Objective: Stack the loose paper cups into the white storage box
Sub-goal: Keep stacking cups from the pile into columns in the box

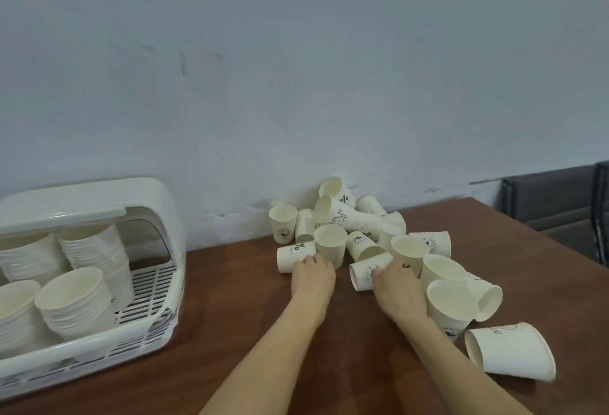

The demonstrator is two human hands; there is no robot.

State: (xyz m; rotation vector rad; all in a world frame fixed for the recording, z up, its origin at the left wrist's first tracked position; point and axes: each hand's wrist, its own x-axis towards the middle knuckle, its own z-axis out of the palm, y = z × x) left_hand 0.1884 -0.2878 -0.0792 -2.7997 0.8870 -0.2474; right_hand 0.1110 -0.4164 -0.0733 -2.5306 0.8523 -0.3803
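- My left hand (313, 277) rests, fingers curled, on a toppled cup (291, 258).
- My right hand (397, 286) closes around another fallen cup (367, 271).
- The white storage box (158, 203), holding stacked cups (77, 302), sits well left of the loose pile (359, 236) on the brown table (230, 332).

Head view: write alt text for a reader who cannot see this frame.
Two bare hands reach into a pile of loose paper cups on a brown table against a pale wall; the left hand touches a cup lying on its side, and so does the right hand. At left, an open white storage box already holds several stacks of cups.
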